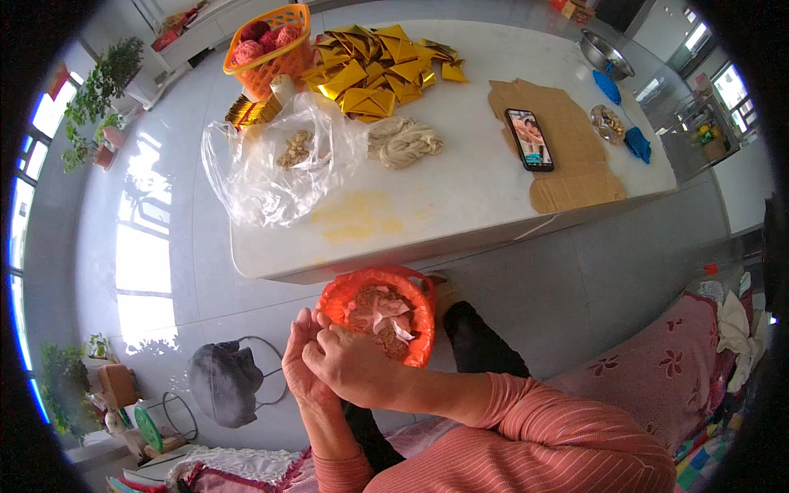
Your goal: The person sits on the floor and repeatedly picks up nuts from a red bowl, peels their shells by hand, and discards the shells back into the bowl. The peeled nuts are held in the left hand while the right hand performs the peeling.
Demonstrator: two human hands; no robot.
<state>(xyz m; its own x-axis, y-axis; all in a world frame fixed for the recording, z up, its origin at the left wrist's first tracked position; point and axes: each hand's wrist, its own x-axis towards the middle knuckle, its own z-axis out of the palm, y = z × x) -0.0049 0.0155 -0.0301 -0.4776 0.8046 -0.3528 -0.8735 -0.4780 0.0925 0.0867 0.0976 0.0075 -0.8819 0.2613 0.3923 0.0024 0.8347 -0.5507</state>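
Both hands meet just left of the rim of a bin lined with a red plastic bag (425, 333). My left hand (305, 376) is turned palm up, its fingers pointing away from me. Over that palm, my right hand (354, 363) has its fingers curled in. Whatever may lie between the fingers is hidden. Brown scraps that look like nut shells (370, 302) and crumpled white tissue (391, 314) fill the bin. On the white table, a clear plastic bag (265, 191) holds what look like unshelled peanuts (294, 150).
Folded gold paper pieces (376, 74), an orange basket (265, 77) of yarn balls and a beige cloth bundle (404, 142) occupy the table. A phone (530, 140) lies on cardboard (579, 160) near a small clear bowl (607, 125). A stool with a grey cover (222, 385) stands left.
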